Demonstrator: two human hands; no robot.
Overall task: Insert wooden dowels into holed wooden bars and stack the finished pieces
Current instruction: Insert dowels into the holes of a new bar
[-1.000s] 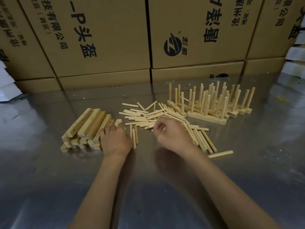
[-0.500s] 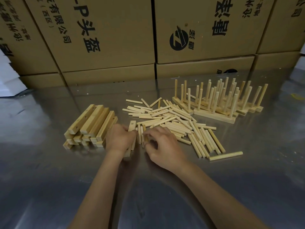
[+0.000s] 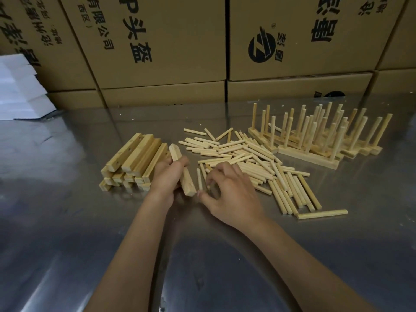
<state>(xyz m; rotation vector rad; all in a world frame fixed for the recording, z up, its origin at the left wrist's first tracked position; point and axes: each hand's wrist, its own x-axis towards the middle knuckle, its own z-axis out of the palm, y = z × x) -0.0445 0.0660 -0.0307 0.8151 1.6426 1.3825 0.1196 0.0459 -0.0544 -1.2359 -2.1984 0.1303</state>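
My left hand (image 3: 167, 176) grips one holed wooden bar (image 3: 188, 184), lifted off the stack of plain bars (image 3: 132, 159) just to its left. My right hand (image 3: 229, 190) hovers over the near edge of the loose dowel pile (image 3: 247, 163), its fingers curled down onto a few dowels (image 3: 199, 180); whether it pinches one is hidden by the fingers. Finished bars with upright dowels (image 3: 315, 136) stand stacked at the back right.
A metal table (image 3: 90, 233) carries everything. One lone dowel (image 3: 322, 214) lies at the right of the pile. Cardboard boxes (image 3: 157, 41) wall the far edge, and white foam blocks (image 3: 20, 88) sit at the back left.
My left hand has pulled a bar from the stack and raised it towards the middle. My right hand has slid left from the pile's middle to its near-left edge.
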